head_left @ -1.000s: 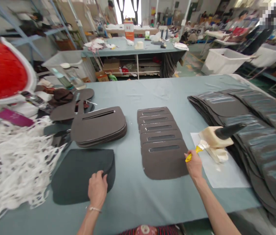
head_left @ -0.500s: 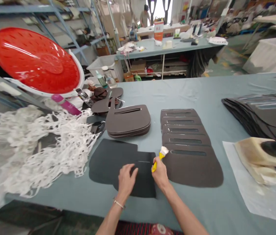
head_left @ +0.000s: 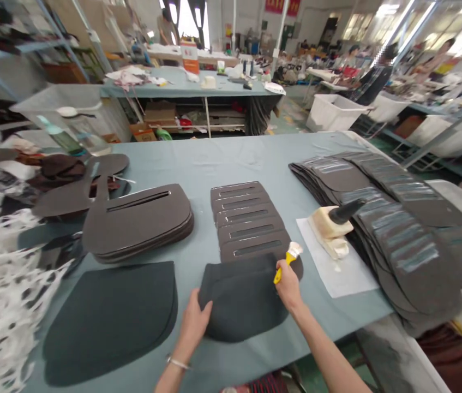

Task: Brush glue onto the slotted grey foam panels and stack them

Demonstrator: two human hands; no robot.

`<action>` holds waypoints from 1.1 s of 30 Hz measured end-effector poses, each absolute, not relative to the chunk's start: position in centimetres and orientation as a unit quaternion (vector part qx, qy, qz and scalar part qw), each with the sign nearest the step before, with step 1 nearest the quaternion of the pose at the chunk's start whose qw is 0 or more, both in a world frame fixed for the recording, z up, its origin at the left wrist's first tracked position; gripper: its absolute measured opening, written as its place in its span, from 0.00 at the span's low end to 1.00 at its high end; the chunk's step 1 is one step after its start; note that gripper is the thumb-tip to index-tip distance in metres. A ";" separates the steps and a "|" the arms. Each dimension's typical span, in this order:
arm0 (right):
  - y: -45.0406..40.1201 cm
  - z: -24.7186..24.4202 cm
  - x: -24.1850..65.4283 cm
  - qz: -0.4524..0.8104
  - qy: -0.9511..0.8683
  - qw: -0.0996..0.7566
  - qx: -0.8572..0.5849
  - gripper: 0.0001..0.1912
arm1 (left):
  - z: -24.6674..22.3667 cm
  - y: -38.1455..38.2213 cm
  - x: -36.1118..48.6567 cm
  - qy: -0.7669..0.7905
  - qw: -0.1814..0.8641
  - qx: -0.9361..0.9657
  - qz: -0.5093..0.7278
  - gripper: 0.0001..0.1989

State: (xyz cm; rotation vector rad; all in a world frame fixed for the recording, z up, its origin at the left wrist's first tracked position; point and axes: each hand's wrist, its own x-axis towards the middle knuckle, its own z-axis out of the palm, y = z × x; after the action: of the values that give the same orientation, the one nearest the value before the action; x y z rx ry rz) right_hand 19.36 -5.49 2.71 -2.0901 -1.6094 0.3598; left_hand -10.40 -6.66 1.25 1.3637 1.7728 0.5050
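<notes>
A dark rounded panel (head_left: 243,303) lies over the front of an overlapping row of brown slotted pieces (head_left: 251,232). My left hand (head_left: 195,318) grips its left edge between thumb and fingers. My right hand (head_left: 288,286), at its right edge, is closed around a yellow brush (head_left: 290,261) with white-coated bristles pointing up and away. Further left lie more dark panels (head_left: 112,316), with a stack of brown slotted pieces (head_left: 141,218) behind them.
A cream container with a black nozzle (head_left: 329,224) stands on a white sheet (head_left: 349,281) at the right. Beyond it are large piles of brown pieces (head_left: 402,234). White netting (head_left: 1,295) covers the left side; bottles (head_left: 61,134) stand behind.
The view has turned right. One dark panel has moved right, away from the others, onto the slotted row. My left hand has closed on its edge; the brush stays in my right hand.
</notes>
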 end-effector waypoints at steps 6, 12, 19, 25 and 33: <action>-5.5 1.6 26.8 0.048 -0.575 0.167 -0.800 0.18 | 1.2 -7.3 -2.8 0.653 0.369 0.598 0.284 0.33; -4.7 0.7 28.3 0.018 -0.587 0.141 -0.797 0.17 | 2.0 -7.1 -1.4 0.632 0.352 0.638 0.263 0.20; -2.9 2.1 27.7 -0.106 -0.606 0.110 -0.781 0.13 | 3.8 -6.0 -3.2 0.679 0.216 0.673 0.198 0.11; 3.8 7.3 20.7 -0.098 -0.650 0.256 -0.709 0.28 | 7.3 1.6 -12.1 0.729 0.036 0.635 0.254 0.16; 13.8 16.7 -4.3 0.285 -0.625 0.459 -0.564 0.21 | 9.7 9.1 -25.8 0.751 -0.061 0.605 0.258 0.19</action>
State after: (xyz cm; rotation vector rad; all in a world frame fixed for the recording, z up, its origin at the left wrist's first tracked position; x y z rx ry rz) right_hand -4.31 13.84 16.68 -1.3881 -1.5385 0.7023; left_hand -25.79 9.09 9.67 1.9778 2.4541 0.8436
